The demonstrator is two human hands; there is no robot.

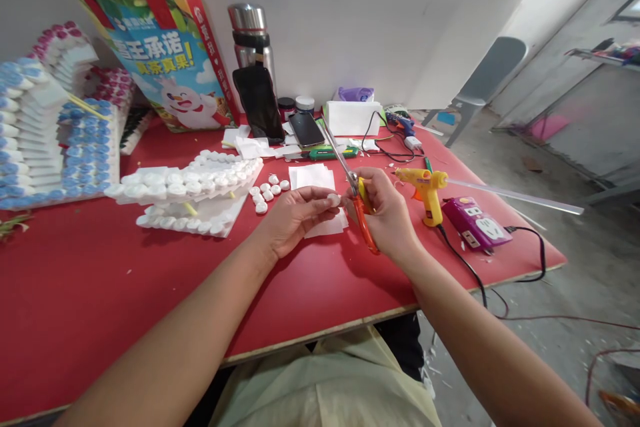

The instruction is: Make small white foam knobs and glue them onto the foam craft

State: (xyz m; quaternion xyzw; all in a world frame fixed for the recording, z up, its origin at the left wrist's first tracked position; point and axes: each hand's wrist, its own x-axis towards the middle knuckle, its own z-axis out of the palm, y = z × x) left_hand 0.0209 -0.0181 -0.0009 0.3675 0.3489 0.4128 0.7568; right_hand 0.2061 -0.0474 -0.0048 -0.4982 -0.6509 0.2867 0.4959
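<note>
Between the thumb and fingers of my left hand (pixel 295 217) is a small round white piece (pixel 334 200), like a rolled paper bud. My right hand (pixel 384 213) is closed on a pair of scissors (pixel 364 223) with orange and yellow handles; the blades point up and away over the table. Its fingertips come close to the white piece; whether they touch it I cannot tell. Beneath both hands lie squares of white paper (pixel 311 177). Just left of them sits a cluster of similar small white rolls (pixel 261 207).
A white layered model (pixel 185 183) stands left. A yellow glue gun (pixel 425 187) with a long glue stick and a purple power strip (pixel 477 220) with cords lie right. Behind are phones (pixel 257 103), a green cutter (pixel 333 152), a steel flask (pixel 250 33) and a carrier bag (pixel 170 67).
</note>
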